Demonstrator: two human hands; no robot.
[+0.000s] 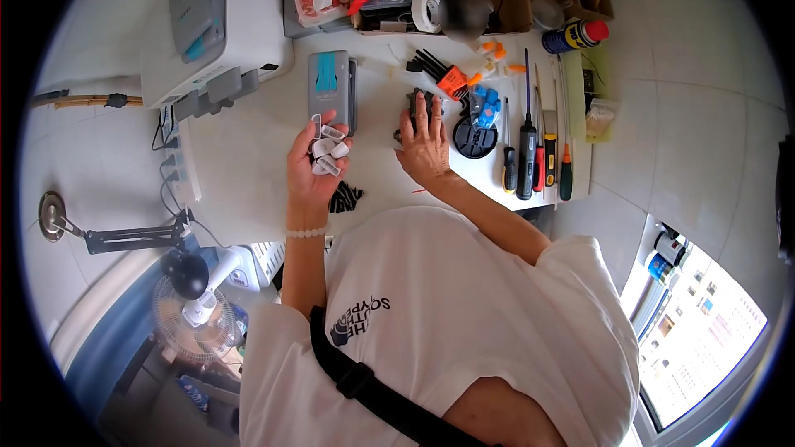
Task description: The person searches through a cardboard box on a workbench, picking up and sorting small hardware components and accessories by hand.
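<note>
My left hand [303, 170] is palm up, fingers curled around several small white plastic pieces [325, 149], some of them hollow. It is just in front of a grey case with a teal strap [325, 74], which lies on a darker flat item. My right hand [426, 147] rests palm down with its fingers stretched over a small dark pile [414, 102], mostly hidden beneath them. Close to its right are a round black lid-like part [475, 141] and a bag of blue pieces [485, 108]. Above it is a hex key set [443, 73] in an orange holder.
Several screwdrivers [527, 157] stand in a row on the right of the white table [240, 157]. A spray can [575, 36] is at the back right, near a cardboard box of tools [505, 0]. A white printer-like machine [257, 16] occupies the back left. Black striped material [344, 197] lies near the front edge.
</note>
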